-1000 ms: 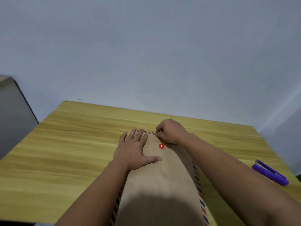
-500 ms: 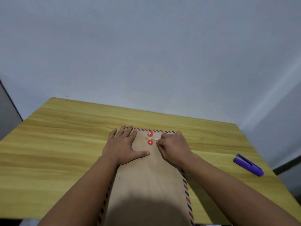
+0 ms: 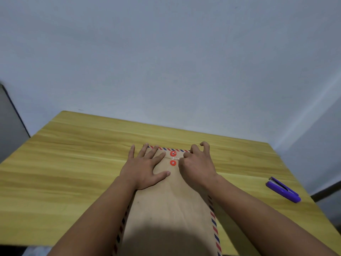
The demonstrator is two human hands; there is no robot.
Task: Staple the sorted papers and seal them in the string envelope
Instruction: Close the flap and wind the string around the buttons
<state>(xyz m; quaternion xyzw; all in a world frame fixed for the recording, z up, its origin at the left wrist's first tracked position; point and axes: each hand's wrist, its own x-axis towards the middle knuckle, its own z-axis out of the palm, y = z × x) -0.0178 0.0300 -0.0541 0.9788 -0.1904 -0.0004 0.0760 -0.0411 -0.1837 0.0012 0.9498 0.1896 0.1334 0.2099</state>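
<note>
A brown string envelope with red and blue striped edges lies lengthwise on the wooden table, flap end away from me. Two red button discs, the upper disc and the lower disc, sit on the folded flap area with a thin string running between them. My left hand presses flat on the envelope left of the discs, fingers spread. My right hand sits just right of the discs, thumb and forefinger pinching the string, other fingers curled up. The papers are not visible.
A purple stapler lies on the table at the right, near its edge. A pale wall rises behind the table's far edge. A grey surface stands beyond the left side.
My right hand moved from the flap's far edge down beside the discs, then up again with the string. Both red discs came into view. My left hand stayed pressed flat.
</note>
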